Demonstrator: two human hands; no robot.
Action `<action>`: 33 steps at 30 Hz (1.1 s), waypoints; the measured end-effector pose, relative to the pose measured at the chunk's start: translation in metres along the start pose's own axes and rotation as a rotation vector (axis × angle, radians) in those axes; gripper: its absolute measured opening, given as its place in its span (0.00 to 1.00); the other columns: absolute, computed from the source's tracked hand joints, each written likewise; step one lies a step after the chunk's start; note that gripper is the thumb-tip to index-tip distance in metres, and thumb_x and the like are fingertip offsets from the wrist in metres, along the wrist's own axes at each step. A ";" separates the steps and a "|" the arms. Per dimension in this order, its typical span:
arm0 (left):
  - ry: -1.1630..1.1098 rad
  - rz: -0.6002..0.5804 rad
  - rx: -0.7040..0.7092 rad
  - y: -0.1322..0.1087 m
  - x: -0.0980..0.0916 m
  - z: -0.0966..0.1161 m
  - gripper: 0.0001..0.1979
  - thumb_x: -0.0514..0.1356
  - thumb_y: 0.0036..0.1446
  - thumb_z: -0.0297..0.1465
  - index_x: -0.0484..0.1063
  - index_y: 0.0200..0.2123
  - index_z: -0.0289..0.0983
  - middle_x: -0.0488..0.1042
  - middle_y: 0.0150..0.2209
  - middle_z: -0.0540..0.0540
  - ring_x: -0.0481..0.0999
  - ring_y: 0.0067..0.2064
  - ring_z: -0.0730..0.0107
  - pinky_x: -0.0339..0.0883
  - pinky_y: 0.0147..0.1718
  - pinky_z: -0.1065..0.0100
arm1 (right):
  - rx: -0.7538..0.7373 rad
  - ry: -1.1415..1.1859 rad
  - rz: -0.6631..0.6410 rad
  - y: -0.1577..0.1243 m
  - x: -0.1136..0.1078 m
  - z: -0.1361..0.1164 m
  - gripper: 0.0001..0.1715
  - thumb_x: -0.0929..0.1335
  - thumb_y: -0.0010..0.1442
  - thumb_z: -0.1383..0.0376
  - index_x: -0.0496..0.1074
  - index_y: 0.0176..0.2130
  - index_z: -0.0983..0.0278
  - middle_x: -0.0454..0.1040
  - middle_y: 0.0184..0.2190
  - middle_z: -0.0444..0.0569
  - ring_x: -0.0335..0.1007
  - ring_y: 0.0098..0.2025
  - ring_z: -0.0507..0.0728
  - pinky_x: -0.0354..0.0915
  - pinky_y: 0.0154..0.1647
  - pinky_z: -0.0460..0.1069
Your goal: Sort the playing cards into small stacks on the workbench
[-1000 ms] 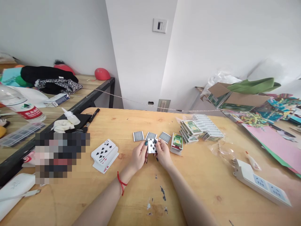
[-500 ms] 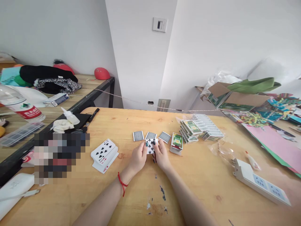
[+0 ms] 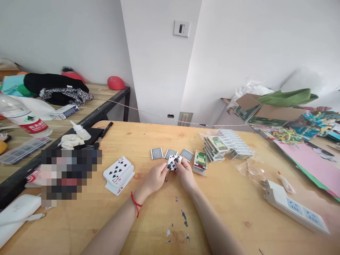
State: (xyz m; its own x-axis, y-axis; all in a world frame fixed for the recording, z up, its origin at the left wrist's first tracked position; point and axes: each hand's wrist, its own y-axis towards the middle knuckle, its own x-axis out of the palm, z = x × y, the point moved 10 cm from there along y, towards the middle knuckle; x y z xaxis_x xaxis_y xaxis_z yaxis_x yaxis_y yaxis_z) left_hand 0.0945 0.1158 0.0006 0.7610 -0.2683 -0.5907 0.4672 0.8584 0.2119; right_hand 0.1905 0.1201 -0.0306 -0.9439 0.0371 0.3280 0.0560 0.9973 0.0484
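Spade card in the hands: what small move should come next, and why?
I'd probably straighten the spade card gently before setting it anywhere: it looks turned askew between the left hand and right hand, with both thumbs on its face. Whether more cards lie beneath it, I can't tell.

At left, a pixelated patch [image 3: 70, 177] hides whatever lies there. The left edge cuts off a bottle [image 3: 34, 124] and, lower down, a white device [image 3: 21, 209]. At centre, a held playing card [image 3: 173, 163] partly covers a face-down card [image 3: 169, 152]. Print on the green card box [image 3: 201, 158], right of centre, is illegible.
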 end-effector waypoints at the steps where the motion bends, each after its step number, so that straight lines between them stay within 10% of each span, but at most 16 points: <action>1: -0.023 0.026 -0.002 0.001 -0.003 0.000 0.14 0.43 0.60 0.33 0.64 0.28 0.37 0.68 0.24 0.49 0.68 0.27 0.71 0.60 0.27 0.71 | -0.046 -0.028 0.028 0.000 -0.004 -0.006 0.13 0.65 0.53 0.56 0.67 0.36 0.61 0.71 0.29 0.44 0.66 0.28 0.52 0.63 0.29 0.47; 5: -0.096 0.280 0.059 0.001 -0.030 0.003 0.09 0.51 0.57 0.32 0.64 0.40 0.39 0.70 0.38 0.46 0.70 0.39 0.68 0.63 0.38 0.66 | -0.224 -0.261 0.099 -0.003 -0.011 -0.030 0.08 0.67 0.51 0.61 0.73 0.34 0.60 0.73 0.33 0.46 0.66 0.38 0.57 0.60 0.43 0.53; 10: -0.063 0.433 0.218 -0.007 -0.051 0.017 0.04 0.56 0.53 0.30 0.69 0.33 0.39 0.71 0.36 0.46 0.69 0.42 0.66 0.62 0.44 0.62 | -0.382 -0.463 0.114 -0.007 -0.010 -0.040 0.09 0.66 0.52 0.65 0.76 0.30 0.54 0.75 0.33 0.46 0.65 0.40 0.58 0.54 0.50 0.57; 26: -0.368 0.370 0.134 -0.006 -0.047 0.010 0.07 0.53 0.55 0.30 0.72 0.32 0.38 0.73 0.37 0.45 0.72 0.41 0.68 0.66 0.42 0.65 | 0.072 -0.040 -0.134 -0.005 0.013 -0.003 0.21 0.69 0.49 0.55 0.72 0.42 0.62 0.75 0.41 0.50 0.68 0.45 0.60 0.59 0.50 0.58; 33: -0.628 0.319 -0.002 0.002 -0.032 -0.007 0.25 0.60 0.49 0.33 0.61 0.51 0.39 0.63 0.54 0.40 0.63 0.54 0.61 0.61 0.50 0.60 | 0.082 0.161 -0.146 -0.005 0.016 -0.006 0.29 0.73 0.42 0.60 0.69 0.46 0.61 0.68 0.50 0.52 0.60 0.54 0.62 0.55 0.55 0.58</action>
State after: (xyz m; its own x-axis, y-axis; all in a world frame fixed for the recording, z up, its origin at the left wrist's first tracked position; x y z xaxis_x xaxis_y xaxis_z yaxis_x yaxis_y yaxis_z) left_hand 0.0674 0.1289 0.0144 0.9769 -0.2045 0.0619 0.1774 0.9377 0.2986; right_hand 0.1768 0.1157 -0.0203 -0.8754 -0.1122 0.4701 -0.1103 0.9934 0.0317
